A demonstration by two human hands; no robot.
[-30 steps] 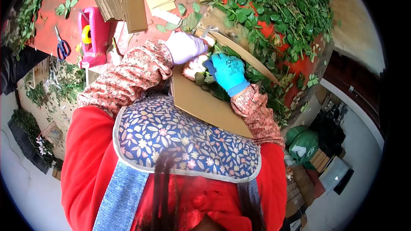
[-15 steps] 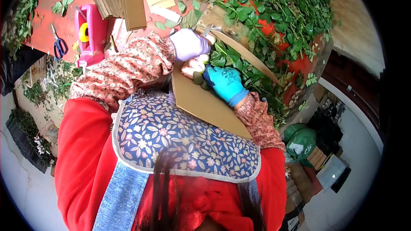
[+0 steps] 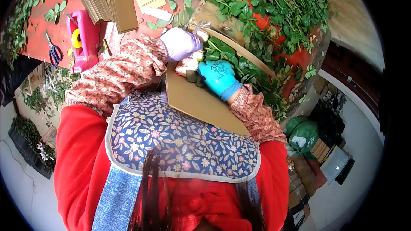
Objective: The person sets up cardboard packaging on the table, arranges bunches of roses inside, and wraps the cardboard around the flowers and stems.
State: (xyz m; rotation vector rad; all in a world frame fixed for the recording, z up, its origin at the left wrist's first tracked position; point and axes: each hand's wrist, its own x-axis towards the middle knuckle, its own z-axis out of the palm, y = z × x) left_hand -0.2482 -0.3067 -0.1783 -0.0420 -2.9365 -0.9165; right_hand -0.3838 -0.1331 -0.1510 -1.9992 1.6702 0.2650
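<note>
My left hand (image 3: pixel 180 44), in a lilac glove, is closed at the top of a bunch of roses; what its fingers grip is hidden. A small metal piece (image 3: pixel 198 26) shows just beyond it. Pale pink rose heads (image 3: pixel 188 63) sit between my hands. My right hand (image 3: pixel 219 78), in a blue glove, has its fingers curled on the leafy rose stems (image 3: pixel 217 52). Brown cardboard (image 3: pixel 205 109) lies under the bunch, close against my apron. On the far side a curved cardboard edge (image 3: pixel 246 53) stands up beside the leaves.
Cut leafy stems (image 3: pixel 282 8) cover the right of the red table (image 3: pixel 40 38). Cardboard pieces (image 3: pixel 124 10) are stacked at the back left. Nearer stand a pink tape dispenser (image 3: pixel 87 36) and blue-handled scissors (image 3: pixel 55 53). A green bag (image 3: pixel 303 134) is on the lower right.
The whole view has shifted slightly, with most things a little farther left. Both hands keep nearly the same place on the bunch; my right hand's fingers have moved slightly.
</note>
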